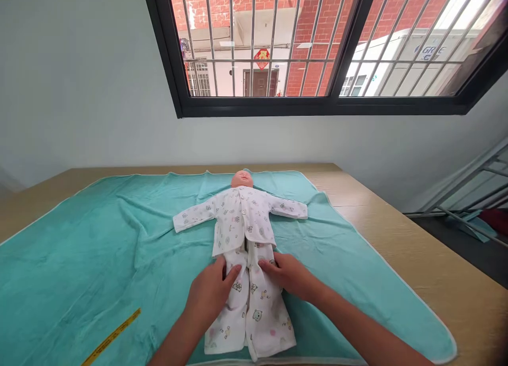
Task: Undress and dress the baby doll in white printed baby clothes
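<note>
A baby doll (242, 179) lies on its back with its head toward the wall. It wears a white printed long-sleeved top (234, 218), sleeves spread to both sides. Below it are white baby pants (260, 316) with small animal prints, their upper part tucked under the top's hem. My left hand (212, 286) grips the left edge of the pants just under the hem, thumb on the cloth. On the opposite side, my right hand (291, 273) pinches the pants' right edge the same way. The fingers under the cloth are partly hidden.
A turquoise blanket (99, 239) with a pale edge covers much of the wooden table (369, 218). On the blanket at the lower left lies a yellow measuring strip (113, 337). Behind are a wall and a barred window (257, 107); a metal frame (464, 186) stands at right.
</note>
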Motion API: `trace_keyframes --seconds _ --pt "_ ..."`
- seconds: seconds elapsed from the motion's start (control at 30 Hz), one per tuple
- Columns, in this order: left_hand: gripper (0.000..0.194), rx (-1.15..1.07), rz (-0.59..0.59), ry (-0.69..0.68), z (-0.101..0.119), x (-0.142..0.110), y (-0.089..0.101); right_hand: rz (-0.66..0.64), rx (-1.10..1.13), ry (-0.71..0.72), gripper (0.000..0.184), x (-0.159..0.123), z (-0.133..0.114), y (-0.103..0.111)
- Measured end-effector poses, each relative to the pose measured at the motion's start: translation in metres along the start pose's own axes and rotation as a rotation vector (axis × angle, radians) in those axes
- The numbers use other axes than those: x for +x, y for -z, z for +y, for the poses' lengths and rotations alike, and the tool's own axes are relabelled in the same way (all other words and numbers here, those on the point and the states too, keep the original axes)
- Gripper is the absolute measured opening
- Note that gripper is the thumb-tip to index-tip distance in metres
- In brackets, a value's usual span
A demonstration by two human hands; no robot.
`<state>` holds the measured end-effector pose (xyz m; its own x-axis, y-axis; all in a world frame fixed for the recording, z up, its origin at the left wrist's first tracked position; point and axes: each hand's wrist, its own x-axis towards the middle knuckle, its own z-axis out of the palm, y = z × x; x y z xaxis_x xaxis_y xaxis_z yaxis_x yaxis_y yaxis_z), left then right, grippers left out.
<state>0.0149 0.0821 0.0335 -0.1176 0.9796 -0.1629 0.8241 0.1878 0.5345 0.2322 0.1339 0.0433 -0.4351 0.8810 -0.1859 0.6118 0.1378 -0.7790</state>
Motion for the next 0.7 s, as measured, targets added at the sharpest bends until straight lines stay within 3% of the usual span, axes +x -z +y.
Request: trace_keyframes --seconds 0.13,0.33,0.4,0.5,0.6,0.7 --pt "0.040 -0.022 0.009 -0.096 -0.004 0.004 0.003 0.068 0.013 -0.033 0.051 0.002 0.004 -0.003" --pt "0.044 -0.072 0.103 -0.099 -0.019 0.000 0.032 0.042 0.263 -0.057 0.049 -0.011 0.007 0.014" --pt "0.043 -0.045 0.066 -0.088 -0.022 -0.008 0.032 0.055 0.127 -0.043 0.048 -0.020 0.008 0.018" --pt "0.037 0.020 0.003 -0.092 -0.025 -0.030 0.017 0.075 -0.241 -0.001 0.047 -0.037 0.009 0.017" --pt "0.024 0.132 0.053 -0.315 -0.036 -0.053 -0.003 0.025 -0.500 0.088 0.037 -0.058 0.013 0.004" --pt "0.028 0.271 0.207 -0.645 -0.052 -0.067 -0.014 0.077 -0.632 0.366 0.033 -0.077 0.020 -0.023"
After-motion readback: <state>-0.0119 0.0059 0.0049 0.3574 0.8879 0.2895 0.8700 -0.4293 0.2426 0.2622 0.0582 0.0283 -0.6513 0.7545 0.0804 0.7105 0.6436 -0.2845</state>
